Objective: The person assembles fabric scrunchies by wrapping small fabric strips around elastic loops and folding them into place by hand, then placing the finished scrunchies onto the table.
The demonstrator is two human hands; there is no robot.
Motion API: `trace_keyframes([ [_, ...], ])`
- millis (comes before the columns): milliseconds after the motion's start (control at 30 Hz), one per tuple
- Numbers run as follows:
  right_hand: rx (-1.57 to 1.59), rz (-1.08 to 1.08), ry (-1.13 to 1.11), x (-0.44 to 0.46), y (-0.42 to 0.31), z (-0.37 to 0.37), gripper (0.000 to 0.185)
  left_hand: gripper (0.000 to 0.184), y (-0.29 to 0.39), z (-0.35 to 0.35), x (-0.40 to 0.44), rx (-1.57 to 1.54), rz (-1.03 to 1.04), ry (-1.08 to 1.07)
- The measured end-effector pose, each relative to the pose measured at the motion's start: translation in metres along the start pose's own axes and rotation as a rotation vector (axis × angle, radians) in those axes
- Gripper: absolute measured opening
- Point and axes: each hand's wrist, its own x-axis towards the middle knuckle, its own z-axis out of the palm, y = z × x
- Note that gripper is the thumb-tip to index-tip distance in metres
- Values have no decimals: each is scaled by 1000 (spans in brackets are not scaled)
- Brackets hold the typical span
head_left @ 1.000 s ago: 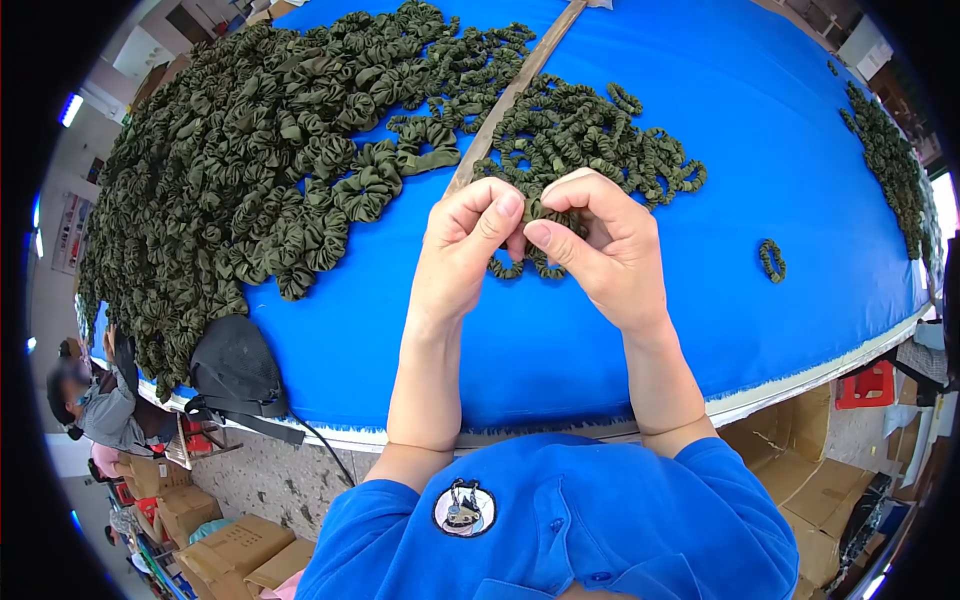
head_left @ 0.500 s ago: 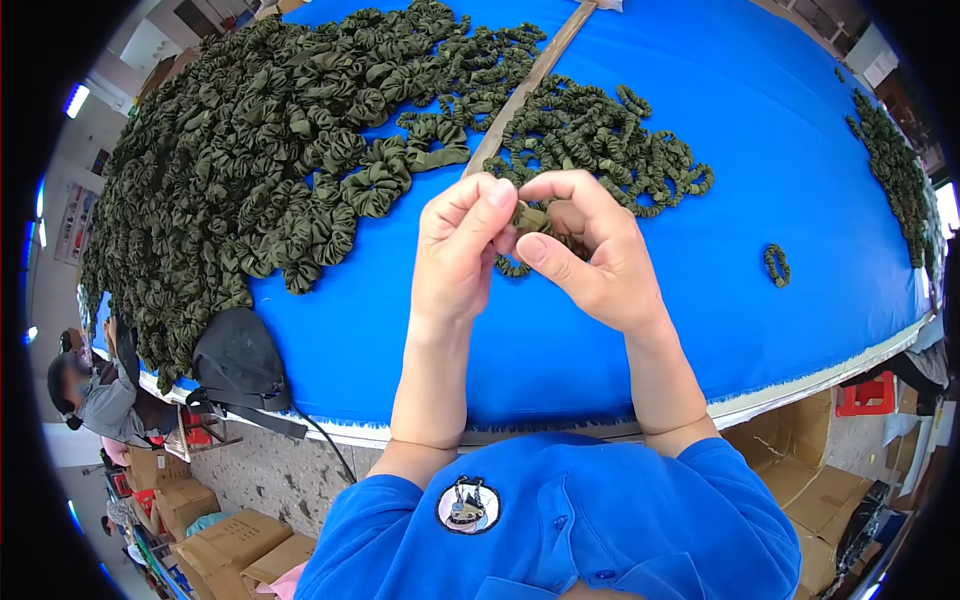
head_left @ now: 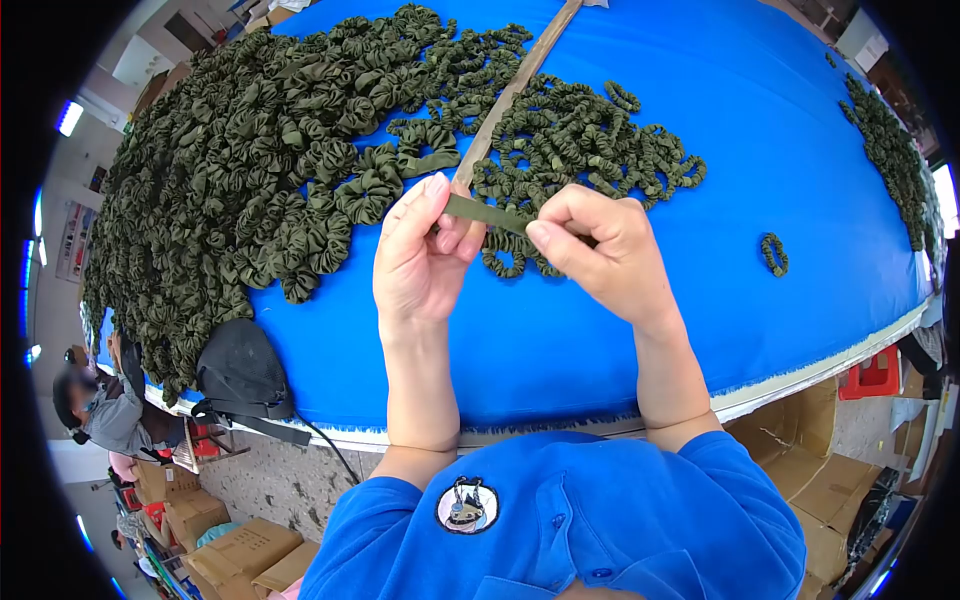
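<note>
Between my hands a dark green scrunchie [head_left: 488, 214] is pulled taut, so that part of it shows as a flat strip. My left hand [head_left: 425, 255] pinches one end between thumb and fingers. At the other end my right hand [head_left: 605, 255] is closed on the fabric with thumb and curled fingers. Just beyond my hands lies a pile of small scrunchies [head_left: 580, 135] on the blue cloth [head_left: 540, 350]. A wooden strip [head_left: 520, 85] separates it from a much larger heap of fuller green scrunchies [head_left: 230, 150] on the left.
One scrunchie [head_left: 774, 255] lies alone to the right, and another pile [head_left: 885, 150] sits at the far right edge. A black bag [head_left: 240, 370] rests at the table's front left. Cardboard boxes [head_left: 240, 555] stand on the floor. Another person [head_left: 110, 405] is at the far left.
My hands have moved apart, the left one shifting left. The scrunchie, bunched between my fingers before, is now stretched into a flat strip.
</note>
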Motion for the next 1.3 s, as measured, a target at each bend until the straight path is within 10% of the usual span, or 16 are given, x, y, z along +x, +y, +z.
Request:
trace_keyframes([
  [433,66,-116,48,-1,0,4,9,18,-12,15,-7,591,-81,-199],
  [933,-222,-106,-28,-2,6,5,10,23,7,5,1,-263,-11,14],
  [1300,-120,-142,57,-4,8,6,11,26,-8,16,-2,524,-86,-31],
])
